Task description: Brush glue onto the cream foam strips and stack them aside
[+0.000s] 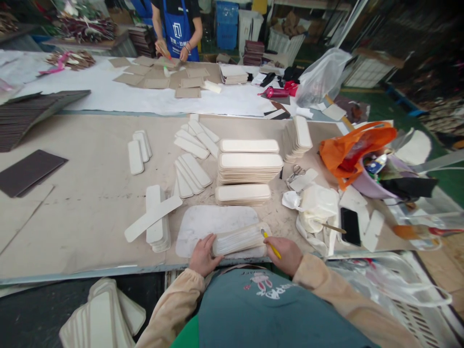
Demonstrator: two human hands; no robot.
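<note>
A fanned stack of pale strips with rounded ends (pixel 239 240) lies in front of me on a white board (pixel 217 217). My left hand (pixel 205 256) grips the stack's left end, fingers on the far side and thumb along the near edge. In my right hand (pixel 286 253) is a slim yellow-handled tool (pixel 272 245); its tip points at the stack's right end, and its exact kind is unclear. Just beyond the board stand neat piles of similar strips (pixel 250 166). To the left, one strip (pixel 154 218) lies slantwise across another pile.
Scissors (pixel 296 171), a white cloth bundle (pixel 319 205), a phone (pixel 350 226) and a purple basin (pixel 377 181) with an orange bag sit to the right. Dark sheets (pixel 31 171) lie at far left. A co-worker (pixel 177 31) stands across the table.
</note>
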